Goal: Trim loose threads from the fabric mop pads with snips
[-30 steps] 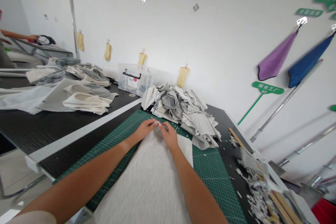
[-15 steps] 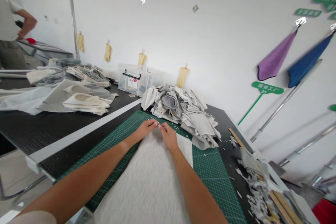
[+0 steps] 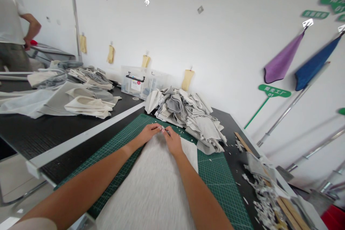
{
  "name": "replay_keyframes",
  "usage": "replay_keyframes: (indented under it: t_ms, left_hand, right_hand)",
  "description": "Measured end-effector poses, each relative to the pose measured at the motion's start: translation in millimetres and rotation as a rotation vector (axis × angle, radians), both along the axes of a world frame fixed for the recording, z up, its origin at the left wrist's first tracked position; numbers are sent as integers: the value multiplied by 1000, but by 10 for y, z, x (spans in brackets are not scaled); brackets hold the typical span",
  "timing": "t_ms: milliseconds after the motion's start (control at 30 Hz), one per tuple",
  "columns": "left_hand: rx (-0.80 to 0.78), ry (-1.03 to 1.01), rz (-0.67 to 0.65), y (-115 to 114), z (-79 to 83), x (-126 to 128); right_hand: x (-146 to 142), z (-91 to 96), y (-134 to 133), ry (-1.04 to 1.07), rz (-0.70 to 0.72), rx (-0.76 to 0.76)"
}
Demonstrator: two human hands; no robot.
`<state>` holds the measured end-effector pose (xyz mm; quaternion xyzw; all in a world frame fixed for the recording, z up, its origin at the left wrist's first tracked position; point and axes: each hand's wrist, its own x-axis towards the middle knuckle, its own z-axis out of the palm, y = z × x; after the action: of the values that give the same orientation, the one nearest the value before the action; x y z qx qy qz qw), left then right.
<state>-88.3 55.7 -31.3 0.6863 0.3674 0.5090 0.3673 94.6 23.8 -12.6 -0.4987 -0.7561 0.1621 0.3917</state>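
A long piece of light grey fabric [image 3: 151, 187] stretches from the bottom of the view up to my hands, over the green cutting mat [image 3: 221, 179]. My left hand [image 3: 149, 132] pinches its far edge between thumb and fingers. Close beside it, my right hand [image 3: 173, 140] is closed on the same edge, the fingertips of both nearly meeting. Between them a bit of the edge sticks up; whether a small tool is there too is too small to tell. One corner of the fabric lies flat to the right of my right wrist.
Just beyond the mat is a heap of grey cloth pieces [image 3: 188, 111], with a clear plastic box [image 3: 140, 82] behind it. More fabric [image 3: 61, 97] is piled at left. Scraps [image 3: 264, 194] and wooden strips [image 3: 292, 212] line the right edge. A person [image 3: 13, 32] stands far left.
My fingertips have shifted slightly at the fabric's edge. The person at far left has moved a little to the right. Piles and mat look the same.
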Motion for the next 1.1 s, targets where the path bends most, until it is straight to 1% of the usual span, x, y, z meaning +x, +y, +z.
replay_keyframes:
  t_ms: [200,433,600,800,1100]
  left_hand:
    - [-81,-11,28,-5,-13,-11]
    - [-116,-50,-3,2,-38,-15]
    - [-115,-46,-58,-7,-13,-25]
    - [-107,-15,19,36,-44,-27]
    - [-85,36,16,47,-75,-33]
  right_hand:
    - [2,-19,10,-36,7,11]
    - [7,-45,32,-59,-2,11]
    - [11,-42,26,-61,-10,10]
    - [5,-52,37,-79,2,7]
    - [4,-61,37,-114,9,23]
